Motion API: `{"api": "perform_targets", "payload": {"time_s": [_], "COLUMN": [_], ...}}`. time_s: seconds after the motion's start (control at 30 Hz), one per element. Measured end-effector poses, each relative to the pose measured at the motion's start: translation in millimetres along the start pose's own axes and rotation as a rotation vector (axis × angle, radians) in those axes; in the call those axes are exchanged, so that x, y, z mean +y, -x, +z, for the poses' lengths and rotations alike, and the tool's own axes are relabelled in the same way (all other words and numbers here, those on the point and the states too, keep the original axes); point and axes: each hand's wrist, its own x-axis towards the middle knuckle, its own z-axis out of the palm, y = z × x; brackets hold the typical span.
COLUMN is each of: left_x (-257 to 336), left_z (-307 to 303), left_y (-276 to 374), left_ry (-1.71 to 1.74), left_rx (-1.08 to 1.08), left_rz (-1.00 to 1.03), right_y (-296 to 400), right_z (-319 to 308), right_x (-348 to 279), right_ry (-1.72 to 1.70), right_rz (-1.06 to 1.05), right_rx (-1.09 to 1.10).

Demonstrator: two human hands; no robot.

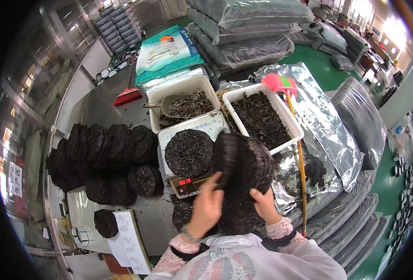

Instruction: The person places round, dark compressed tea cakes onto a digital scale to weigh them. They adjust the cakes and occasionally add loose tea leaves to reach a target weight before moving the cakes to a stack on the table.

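My right hand (pixel 265 205) grips the lower edge of a thick stack of dark round dried-seaweed cakes (pixel 257 164), held on edge above the bench. My left hand (pixel 208 201) is at the bottom of a single cake (pixel 226 154), blurred by motion, at the stack's left side; its fingers appear closed on the rim. One more round cake (pixel 189 153) lies flat on the white platform of a digital scale (pixel 166 138) with a lit red display. Further cakes (pixel 239 215) lie below my hands, partly hidden by them.
Several stacks of cakes (pixel 110 143) line the bench's left. Behind the scale are a white tub with a scoop (pixel 178 105) and another tub of loose seaweed (pixel 260 115). A yellow-handled brush (pixel 300 168) leans at right beside foil (pixel 332 147). Printed sheets (pixel 126 238) lie at lower left.
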Motion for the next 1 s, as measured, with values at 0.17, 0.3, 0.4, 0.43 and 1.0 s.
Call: {"api": "perform_targets", "payload": {"time_s": [0.17,0.3,0.4,0.43,1.0], "left_x": [-8.0,-10.0,-45.0,-30.3,-11.6], "left_z": [29.2,10.7,-25.7,-41.2,35.3], "left_y": [-0.7,-2.4,-13.2,-20.6,-7.7], "left_ry": [-0.203,-0.073,0.414,0.613,-0.225], "left_rx": [-0.025,-0.111,0.401,0.531,-0.276], "left_rz": [0.208,-0.019,-0.134,-0.318,0.212], "right_y": [0.9,7.2,4.3,2.9,17.0], "right_z": [8.1,14.4,-5.2,-15.6,0.5], "right_x": [0.1,-17.7,-27.8,-31.6,-33.8], "right_ry": [0.138,-0.054,-0.253,-0.323,-0.132], "right_rz": [-0.079,0.037,0.061,0.048,0.035], "right_rx": [-0.049,0.02,0.075,0.072,-0.019]}}
